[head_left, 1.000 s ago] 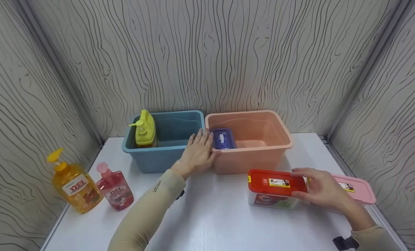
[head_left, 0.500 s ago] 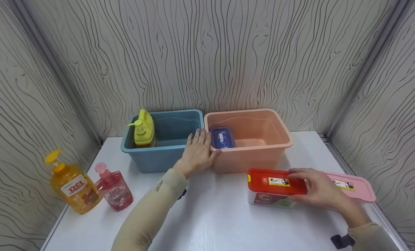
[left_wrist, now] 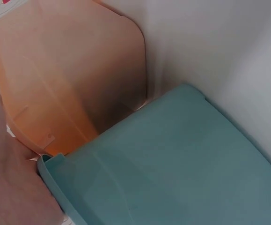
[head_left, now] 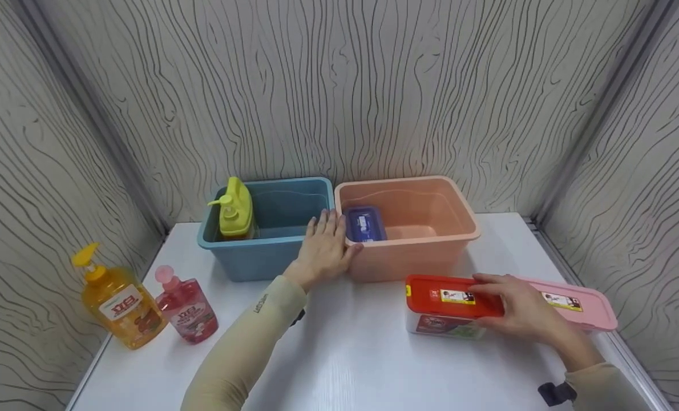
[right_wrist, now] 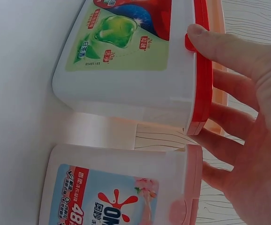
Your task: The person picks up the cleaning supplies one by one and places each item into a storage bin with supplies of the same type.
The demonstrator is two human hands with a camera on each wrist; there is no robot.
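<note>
Stretching forward in the head view, the left hand (head_left: 323,251) lies where two bins meet, its fingers straight, close together and resting on the adjoining rims of the blue bin (head_left: 254,264) and the salmon bin (head_left: 411,262). The right hand (head_left: 519,305) spans the right end of a red-lidded box (head_left: 445,298), thumb at the near edge of the lid and fingers at the far edge, gripping it. That box stands on the table (head_left: 339,365) in front of the salmon bin, with a pink-lidded box (head_left: 585,308) just to its right, partly behind the hand. A yellow pump bottle (head_left: 238,214) stands at the left end inside the blue bin, and a blue-lidded container (head_left: 364,224) sits at the left end inside the salmon bin. On the left of the table are an orange pump bottle (head_left: 125,308) and a pink pump bottle (head_left: 190,314).

The left wrist view shows the outer walls of both bins, with part of the hand against the blue rim; its fingertips are hard to make out.

In the right wrist view, the thumb presses the lid's red tab and the other fingers reach behind the lid; a narrow gap separates the two boxes.
</note>
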